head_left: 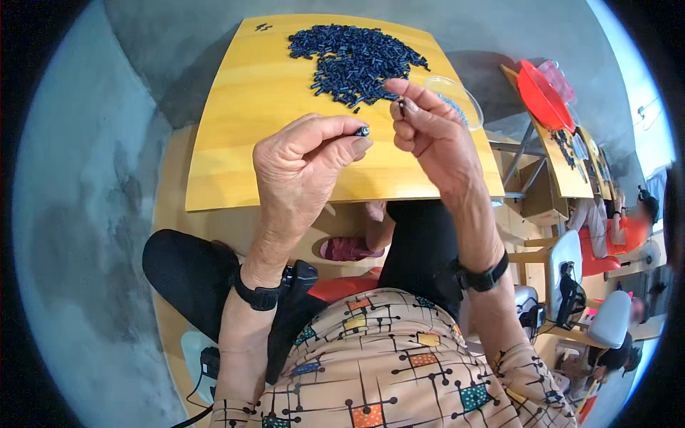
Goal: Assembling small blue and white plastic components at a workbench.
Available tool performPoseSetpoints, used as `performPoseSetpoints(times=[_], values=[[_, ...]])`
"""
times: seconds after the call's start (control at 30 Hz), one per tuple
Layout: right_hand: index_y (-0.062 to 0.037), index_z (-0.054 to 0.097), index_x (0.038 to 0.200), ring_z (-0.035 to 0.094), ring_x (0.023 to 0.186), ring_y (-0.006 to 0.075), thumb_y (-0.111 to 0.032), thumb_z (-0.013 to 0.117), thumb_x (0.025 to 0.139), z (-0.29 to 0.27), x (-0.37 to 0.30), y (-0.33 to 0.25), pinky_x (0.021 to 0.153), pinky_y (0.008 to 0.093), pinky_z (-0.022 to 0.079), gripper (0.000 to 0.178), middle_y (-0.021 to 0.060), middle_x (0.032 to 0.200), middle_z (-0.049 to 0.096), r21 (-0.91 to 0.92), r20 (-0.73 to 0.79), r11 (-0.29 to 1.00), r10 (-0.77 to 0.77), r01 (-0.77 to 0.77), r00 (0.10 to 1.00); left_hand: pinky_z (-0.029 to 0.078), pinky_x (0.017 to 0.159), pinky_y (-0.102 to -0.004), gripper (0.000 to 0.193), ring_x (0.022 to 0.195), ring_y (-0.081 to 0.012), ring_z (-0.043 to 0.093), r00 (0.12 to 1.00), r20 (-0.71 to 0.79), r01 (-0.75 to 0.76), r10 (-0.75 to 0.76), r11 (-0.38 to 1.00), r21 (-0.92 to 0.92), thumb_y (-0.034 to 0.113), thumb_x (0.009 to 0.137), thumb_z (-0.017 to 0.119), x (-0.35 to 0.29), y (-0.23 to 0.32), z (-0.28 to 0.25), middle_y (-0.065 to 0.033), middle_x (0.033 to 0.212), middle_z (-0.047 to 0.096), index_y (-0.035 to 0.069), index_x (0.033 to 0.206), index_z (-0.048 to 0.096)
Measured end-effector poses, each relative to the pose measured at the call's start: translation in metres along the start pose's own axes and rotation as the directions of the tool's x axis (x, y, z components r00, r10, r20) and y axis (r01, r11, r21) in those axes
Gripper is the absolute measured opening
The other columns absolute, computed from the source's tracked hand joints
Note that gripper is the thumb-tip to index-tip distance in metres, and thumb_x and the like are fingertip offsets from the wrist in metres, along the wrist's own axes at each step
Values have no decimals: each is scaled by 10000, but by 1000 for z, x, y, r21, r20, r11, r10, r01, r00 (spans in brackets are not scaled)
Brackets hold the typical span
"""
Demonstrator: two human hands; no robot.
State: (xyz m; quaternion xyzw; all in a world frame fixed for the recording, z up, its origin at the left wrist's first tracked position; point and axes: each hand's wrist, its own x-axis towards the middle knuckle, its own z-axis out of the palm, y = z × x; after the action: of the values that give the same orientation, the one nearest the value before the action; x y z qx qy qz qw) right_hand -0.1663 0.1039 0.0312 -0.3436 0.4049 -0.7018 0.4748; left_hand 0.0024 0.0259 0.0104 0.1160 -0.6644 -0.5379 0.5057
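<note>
My left hand is raised over the near part of the yellow table. Its thumb and forefinger pinch a small dark cylindrical piece, whose round end shows a pale ring. To the right, my right hand is closed in a pinch on a tiny dark piece with a light spot; its exact kind is too small to tell. The two pieces are apart. Beyond my hands spreads a heap of small dark blue cylinders. Partly behind my right hand stands a clear round dish holding tiny light blue pieces.
Several loose dark bits lie at the far left corner of the yellow table. On the right, another table bears a red basin and more dark pieces. Chairs and a seated person in orange are farther right.
</note>
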Motion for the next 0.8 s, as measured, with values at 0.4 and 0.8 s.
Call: performPoseSetpoints(times=[0.4, 0.8], values=[[-16, 602, 991, 544, 643, 85, -95, 568, 868, 34, -29, -3, 582, 224, 436, 150, 14, 754, 597, 251, 39, 967, -51, 40, 998, 473, 604, -200, 135, 688, -91, 591, 980, 44, -199, 194, 967, 161, -27, 719, 700, 12, 18, 10, -44, 755, 631, -21, 846, 657], [-12, 601, 936, 537, 621, 74, -74, 589, 851, 52, -30, 3, 566, 204, 430, 106, 22, 764, 604, -140, -80, 970, -212, 199, 974, 471, 594, -208, 139, 679, -100, 594, 959, 18, -280, 281, 944, 172, -19, 711, 706, 8, 22, 7, -57, 756, 642, -13, 843, 662]])
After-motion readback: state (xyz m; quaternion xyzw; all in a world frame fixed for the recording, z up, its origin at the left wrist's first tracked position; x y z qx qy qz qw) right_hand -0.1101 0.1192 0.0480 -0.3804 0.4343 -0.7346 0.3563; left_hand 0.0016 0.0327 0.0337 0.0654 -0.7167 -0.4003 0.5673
